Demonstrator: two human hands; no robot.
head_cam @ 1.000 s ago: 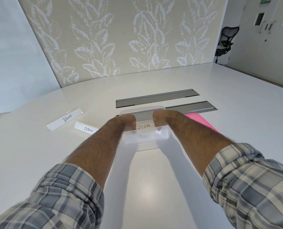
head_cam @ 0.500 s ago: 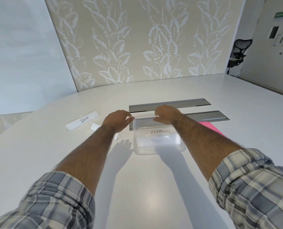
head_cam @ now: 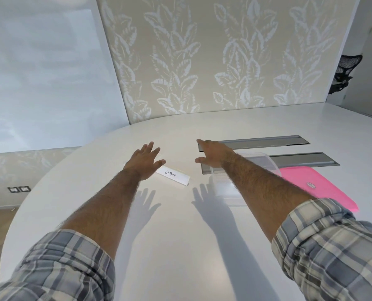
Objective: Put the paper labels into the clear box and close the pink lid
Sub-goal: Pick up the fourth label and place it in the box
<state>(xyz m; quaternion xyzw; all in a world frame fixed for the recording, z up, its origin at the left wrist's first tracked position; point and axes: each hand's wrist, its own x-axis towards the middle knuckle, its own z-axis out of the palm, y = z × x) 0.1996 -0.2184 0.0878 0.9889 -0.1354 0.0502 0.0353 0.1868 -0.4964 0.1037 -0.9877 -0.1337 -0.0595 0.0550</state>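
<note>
- Both hands empty, fingers spread: left hand [head_cam: 145, 163] mid-frame over the ostrich label [head_cam: 173, 175], right hand [head_cam: 211, 155] beside the clear box [head_cam: 267, 162].
- Advice: pinch the label's ridge, avoid crushing.

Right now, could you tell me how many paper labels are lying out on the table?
1 clearly: the OSTRICH label, beside the left hand. A white edge left of that hand may be a second. The right forearm hides the clear box, so any inside cannot be counted.

Bright overhead light; hard arm shadows on the glossy table [head_cam: 180, 246], wide-angle warped edges.
</note>
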